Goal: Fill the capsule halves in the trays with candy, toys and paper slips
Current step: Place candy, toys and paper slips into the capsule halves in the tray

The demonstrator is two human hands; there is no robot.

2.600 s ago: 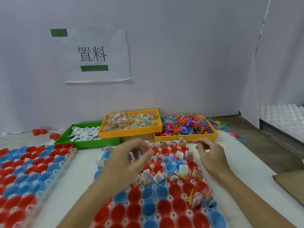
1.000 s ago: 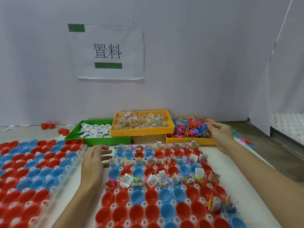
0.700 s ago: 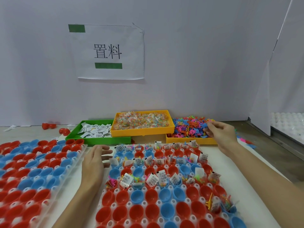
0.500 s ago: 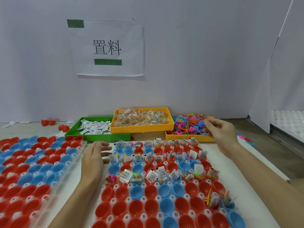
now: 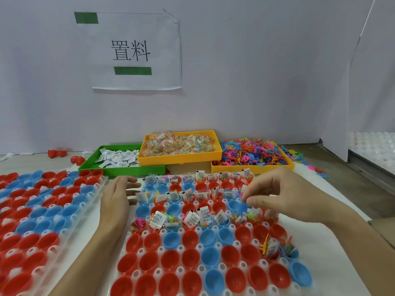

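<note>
A clear tray (image 5: 213,244) of red and blue capsule halves lies in front of me; its far rows hold paper slips, candy and toys, its near rows are empty. My right hand (image 5: 284,195) hovers over the tray's right side and pinches a small blue toy (image 5: 242,207) just above a blue capsule half. My left hand (image 5: 118,199) rests flat with straight fingers on the tray's left edge. Behind stand a green bin of paper slips (image 5: 116,159), a yellow bin of candy (image 5: 179,145) and a yellow bin of coloured toys (image 5: 252,155).
A second tray (image 5: 42,212) of empty red and blue halves lies at the left. Loose red halves (image 5: 78,160) sit by the back wall, under a paper sign (image 5: 132,52). Stray toys (image 5: 310,165) lie right of the toy bin. A white panel (image 5: 333,135) stands at right.
My right hand left the toy bin and came back down over the tray's right side with a blue toy pinched in its fingers. The left hand stayed on the tray's edge.
</note>
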